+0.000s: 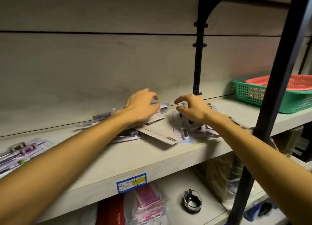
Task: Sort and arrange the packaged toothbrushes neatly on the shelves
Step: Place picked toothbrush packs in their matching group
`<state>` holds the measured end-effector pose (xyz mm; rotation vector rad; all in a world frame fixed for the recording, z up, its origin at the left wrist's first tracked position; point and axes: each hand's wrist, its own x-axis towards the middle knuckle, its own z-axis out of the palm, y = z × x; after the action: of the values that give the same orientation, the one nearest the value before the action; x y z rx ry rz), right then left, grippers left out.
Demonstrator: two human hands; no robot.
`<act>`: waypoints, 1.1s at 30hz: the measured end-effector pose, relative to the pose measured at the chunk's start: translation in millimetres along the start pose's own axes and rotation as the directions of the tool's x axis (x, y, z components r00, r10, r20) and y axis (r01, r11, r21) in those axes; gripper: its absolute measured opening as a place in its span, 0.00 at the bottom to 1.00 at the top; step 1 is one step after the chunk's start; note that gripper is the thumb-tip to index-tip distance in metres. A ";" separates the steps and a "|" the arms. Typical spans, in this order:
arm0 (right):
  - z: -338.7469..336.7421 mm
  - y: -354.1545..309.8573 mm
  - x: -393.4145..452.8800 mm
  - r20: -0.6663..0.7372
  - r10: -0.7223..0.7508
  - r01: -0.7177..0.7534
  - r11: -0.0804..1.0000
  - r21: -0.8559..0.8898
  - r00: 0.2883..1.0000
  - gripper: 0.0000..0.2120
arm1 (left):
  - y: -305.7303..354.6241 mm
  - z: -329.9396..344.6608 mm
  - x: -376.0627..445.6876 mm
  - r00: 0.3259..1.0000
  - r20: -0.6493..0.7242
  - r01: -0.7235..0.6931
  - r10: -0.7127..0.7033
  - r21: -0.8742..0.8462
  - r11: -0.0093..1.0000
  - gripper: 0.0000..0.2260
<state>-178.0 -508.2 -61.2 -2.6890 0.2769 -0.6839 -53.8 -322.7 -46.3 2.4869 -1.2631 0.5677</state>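
Note:
Packaged toothbrushes lie scattered on a pale wooden shelf (128,158). One loose pile (157,133) sits in the middle, a face-down pack with a barcode on top. A second heap of lilac packs (195,128) lies just to its right. More packs (23,153) lie at the shelf's left end. My left hand (141,106) rests on the back of the middle pile, fingers curled over the packs. My right hand (192,106) hovers over the right heap with fingers bent and spread; whether it touches a pack is unclear.
A green basket (253,96) with a red basket (300,82) nested inside stands at the shelf's right end. A black upright post (276,89) crosses the right side in front. Below are bagged goods (148,206), a small glass jar (192,201) and a blue price label (131,182).

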 end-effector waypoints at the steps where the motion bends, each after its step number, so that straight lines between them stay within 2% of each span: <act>1: 5.7 -6.5 5.1 0.025 -0.016 0.017 1.000 -0.009 1.000 0.17 | -13.1 -7.3 -1.5 1.000 0.007 0.029 -0.029 0.049 0.998 0.18; 4: 24.4 -21.7 22.3 0.088 -0.033 0.038 0.997 -0.061 0.996 0.26 | -56.3 -21.1 -11.5 0.984 0.074 0.156 -0.165 0.111 0.982 0.20; 6: 37.1 -28.4 33.8 0.122 -0.005 0.014 0.997 -0.072 0.993 0.28 | -83.8 -25.3 -19.3 0.965 0.129 0.218 -0.230 0.100 0.971 0.16; 8: 49.3 -32.1 42.8 0.141 0.023 -0.011 0.996 -0.085 0.990 0.25 | -105.1 -26.5 -27.8 0.946 0.201 0.259 -0.254 0.001 0.966 0.12; 10: 58.7 -32.4 49.2 0.139 0.031 -0.016 0.995 -0.103 0.990 0.21 | -118.9 -26.8 -38.8 0.936 0.269 0.255 -0.227 -0.073 0.964 0.17; 13: 60.2 -30.1 55.8 0.084 0.017 -0.003 0.987 -0.160 0.996 0.17 | -131.7 -27.9 -53.8 0.945 0.294 0.166 -0.147 -0.041 0.985 0.18; 17: 50.8 -29.4 58.6 -0.031 -0.050 0.043 0.981 -0.191 0.998 0.16 | -143.1 -36.3 -57.7 0.966 0.239 0.109 -0.101 -0.021 0.994 0.13; 20: 46.4 -27.7 54.7 -0.154 -0.102 0.075 0.982 -0.170 0.983 0.13 | -148.2 -38.5 -60.4 0.972 0.198 0.136 -0.125 -0.041 0.990 0.17; 22: 41.9 -23.2 51.0 -0.237 -0.092 0.066 0.991 -0.116 0.967 0.12 | -152.9 -39.9 -62.8 0.973 0.149 0.196 -0.178 -0.114 0.974 0.16; 24: 34.6 -18.9 47.9 -0.289 -0.036 0.034 0.999 -0.010 0.957 0.12 | -158.0 -43.6 -65.8 0.964 0.125 0.260 -0.236 -0.241 0.935 0.10; 26: 28.7 -18.4 45.6 -0.280 0.018 0.014 0.994 0.113 0.960 0.14 | -161.8 -48.8 -70.8 0.951 0.121 0.307 -0.283 -0.311 0.899 0.05; 30: 28.1 -26.9 42.8 -0.240 0.080 0.012 0.933 0.360 0.968 0.15 | -162.2 -57.1 -81.2 0.937 0.066 0.345 -0.342 -0.321 0.882 0.05; 33: 33.2 -35.2 42.8 -0.171 0.093 0.007 0.861 0.509 0.981 0.14 | -161.1 -61.4 -85.1 0.904 0.035 0.403 -0.427 -0.409 0.819 0.02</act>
<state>-121.1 -478.0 -56.9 -2.1103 0.1715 -0.8644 19.0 -144.8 -45.4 2.2595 -0.6836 0.2298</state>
